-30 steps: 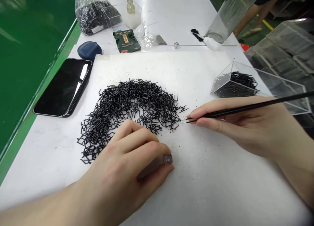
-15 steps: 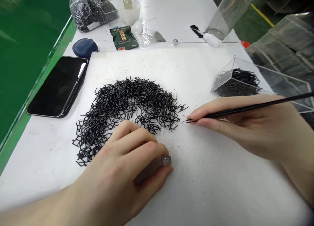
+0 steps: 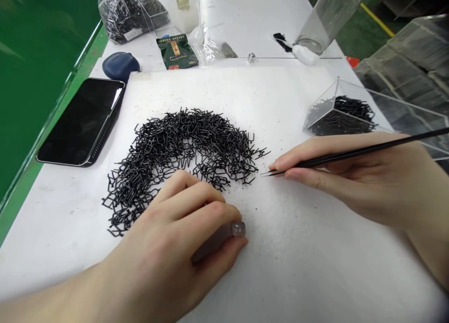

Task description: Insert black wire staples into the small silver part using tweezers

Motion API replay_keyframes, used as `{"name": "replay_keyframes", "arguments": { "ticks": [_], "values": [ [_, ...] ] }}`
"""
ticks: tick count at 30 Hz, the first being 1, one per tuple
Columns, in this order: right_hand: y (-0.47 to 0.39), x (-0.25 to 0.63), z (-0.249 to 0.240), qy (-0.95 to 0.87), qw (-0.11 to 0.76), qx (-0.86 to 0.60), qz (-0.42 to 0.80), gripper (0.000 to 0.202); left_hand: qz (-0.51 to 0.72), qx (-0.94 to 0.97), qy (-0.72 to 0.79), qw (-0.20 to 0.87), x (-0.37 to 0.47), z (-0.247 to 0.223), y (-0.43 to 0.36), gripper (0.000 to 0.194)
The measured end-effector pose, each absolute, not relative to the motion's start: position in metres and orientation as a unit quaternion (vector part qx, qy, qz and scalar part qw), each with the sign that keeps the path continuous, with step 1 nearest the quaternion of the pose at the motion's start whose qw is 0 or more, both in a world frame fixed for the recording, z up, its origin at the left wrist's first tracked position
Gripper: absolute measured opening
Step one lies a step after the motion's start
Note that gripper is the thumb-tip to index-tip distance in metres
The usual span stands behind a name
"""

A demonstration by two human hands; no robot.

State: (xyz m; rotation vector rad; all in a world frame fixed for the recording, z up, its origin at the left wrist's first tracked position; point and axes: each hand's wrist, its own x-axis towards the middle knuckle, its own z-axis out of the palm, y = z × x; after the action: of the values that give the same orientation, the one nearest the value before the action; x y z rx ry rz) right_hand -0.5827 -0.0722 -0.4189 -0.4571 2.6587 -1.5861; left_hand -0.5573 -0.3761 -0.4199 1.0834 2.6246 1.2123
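Note:
A curved heap of small bent black pieces [image 3: 189, 128] lies on the white work surface [image 3: 280, 267]. Below its inner curve, my left hand [image 3: 182, 229] is closed with fingers curled and thumb tip near them. Between them shows a small grey thing with a shiny, squarish end [image 3: 238, 229]; its kind is unclear. My right hand [image 3: 354, 182] pinches black tweezers [image 3: 365, 150], their fine tips pointing left, just off the heap's right end. Nothing is clearly visible between the tips.
At the left lie a phone [image 3: 82, 121] and a dark blue rounded case [image 3: 121, 66]. Behind are a green packet [image 3: 176, 51] and a bag of black pieces [image 3: 128, 16]. A clear tray [image 3: 321, 108] holding black pieces stands right, below a clear cylinder [image 3: 324, 18].
The camera view has shifted slightly. Both hands keep nearly the same pose, and the heap looks unchanged. The tweezer tips look slightly different.

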Motion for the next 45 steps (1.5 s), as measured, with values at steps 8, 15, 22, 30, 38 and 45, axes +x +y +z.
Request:
{"name": "replay_keyframes", "arguments": {
  "ticks": [8, 15, 22, 30, 38, 45],
  "values": [
    [-0.0724, -0.5824, -0.4178, 0.853, 0.010, -0.145, -0.501, 0.013, 0.390, 0.353, 0.850, 0.027, -0.5561, -0.4188, -0.3767, 0.009],
    [-0.0724, -0.5804, -0.4184, 0.854, -0.001, -0.162, -0.495, 0.016, 0.393, 0.351, 0.849, 0.031, -0.5584, -0.4194, -0.3742, 0.009],
    [-0.0737, -0.5843, -0.4143, 0.855, 0.016, -0.154, -0.495, 0.015, 0.396, 0.350, 0.848, 0.036, -0.5582, -0.4201, -0.3756, 0.010],
    [-0.0736, -0.5828, -0.4180, 0.856, 0.002, -0.162, -0.491, 0.018, 0.398, 0.351, 0.847, 0.028, -0.5584, -0.4195, -0.3760, 0.009],
    [-0.0733, -0.5855, -0.4156, 0.861, -0.005, -0.159, -0.484, 0.013, 0.392, 0.355, 0.848, 0.032, -0.5569, -0.4179, -0.3769, 0.010],
    [-0.0739, -0.5829, -0.4201, 0.852, -0.012, -0.157, -0.499, 0.017, 0.394, 0.350, 0.850, 0.032, -0.5567, -0.4205, -0.3760, 0.010]
  ]
}}
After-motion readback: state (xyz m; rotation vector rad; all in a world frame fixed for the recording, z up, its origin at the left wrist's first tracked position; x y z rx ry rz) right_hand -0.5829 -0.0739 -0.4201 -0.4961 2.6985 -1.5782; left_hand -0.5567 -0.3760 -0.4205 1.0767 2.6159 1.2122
